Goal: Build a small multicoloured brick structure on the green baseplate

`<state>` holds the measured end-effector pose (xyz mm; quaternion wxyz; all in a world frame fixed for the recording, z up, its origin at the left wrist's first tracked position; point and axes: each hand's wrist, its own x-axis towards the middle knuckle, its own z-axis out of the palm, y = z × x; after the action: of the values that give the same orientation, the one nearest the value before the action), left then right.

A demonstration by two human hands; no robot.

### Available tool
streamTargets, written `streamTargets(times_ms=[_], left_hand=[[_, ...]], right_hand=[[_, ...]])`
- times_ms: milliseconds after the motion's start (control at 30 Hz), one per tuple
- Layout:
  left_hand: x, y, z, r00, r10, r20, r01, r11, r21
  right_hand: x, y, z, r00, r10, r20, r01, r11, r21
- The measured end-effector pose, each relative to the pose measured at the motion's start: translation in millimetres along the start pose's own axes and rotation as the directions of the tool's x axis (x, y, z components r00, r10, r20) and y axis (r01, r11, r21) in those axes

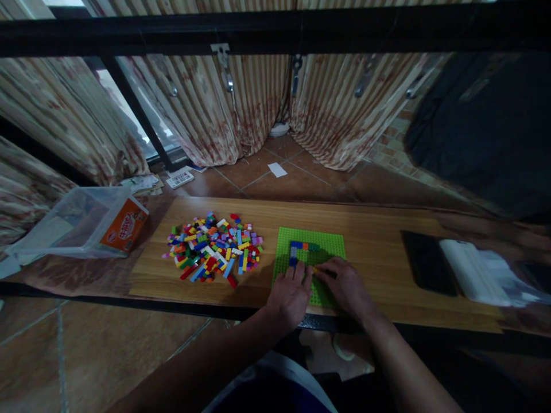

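A lime-green studded baseplate (331, 238) lies on the wooden board in front of me. Blue, grey, orange and green toy bricks (293, 252) form an angled row on it, along the top and down the left. My left hand (291, 292) rests on the plate's lower left, fingers stretched forward and touching the lower end of the row. From the right, my right hand (344, 284) pinches a small yellow-orange brick (316, 269) close to the left fingertips. The fingers partly hide that brick and the bricks under them.
A heap of mixed loose bricks (215, 246) spreads left of the baseplate on the wooden board (370, 223). Further left a clear plastic box (77, 221) with an orange label lies tipped. At the right are a dark flat tablet-like object (428, 261) and a white package (471, 272).
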<state>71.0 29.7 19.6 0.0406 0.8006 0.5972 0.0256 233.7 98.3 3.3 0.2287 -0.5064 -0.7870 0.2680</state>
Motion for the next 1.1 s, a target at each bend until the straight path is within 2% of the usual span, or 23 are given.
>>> streamTargets(times_ms=[233,367,567,767,867,1000,1100], left_hand=[[0.5,4.5,14.6,0.999,0.045,-0.028,-0.042,0.994,0.101],[0.9,6.4,15.0,0.998,0.060,-0.037,-0.056,0.993,0.100],[-5.9,2.8,5.1,0.997,-0.006,-0.081,0.000,0.998,-0.071],[-35.4,-12.0,-9.6,0.980,0.009,-0.201,-0.067,0.957,-0.282],[-59.1,-29.3,-7.5,0.953,-0.093,-0.289,-0.013,0.939,-0.345],[-92.1,-58.1,3.7,0.869,-0.262,-0.419,0.081,0.912,-0.403],[-111.0,-75.7,8.4,0.820,-0.384,-0.423,0.192,0.882,-0.430]], right_hand=[[-2.5,-0.1,2.0,0.999,-0.024,-0.036,0.024,1.000,0.002],[-2.1,-1.2,1.5,0.998,-0.041,-0.039,0.041,0.999,-0.020],[-4.4,-0.4,3.0,0.997,0.011,-0.079,-0.006,0.998,0.068],[-14.5,6.0,-5.3,0.974,0.200,-0.107,-0.168,0.952,0.255],[-24.6,5.1,-6.7,0.945,0.279,-0.170,-0.215,0.923,0.320],[-36.7,-6.6,-2.8,0.918,0.352,-0.184,-0.269,0.892,0.363],[-40.3,-20.6,4.0,0.928,0.339,-0.153,-0.267,0.894,0.360]])
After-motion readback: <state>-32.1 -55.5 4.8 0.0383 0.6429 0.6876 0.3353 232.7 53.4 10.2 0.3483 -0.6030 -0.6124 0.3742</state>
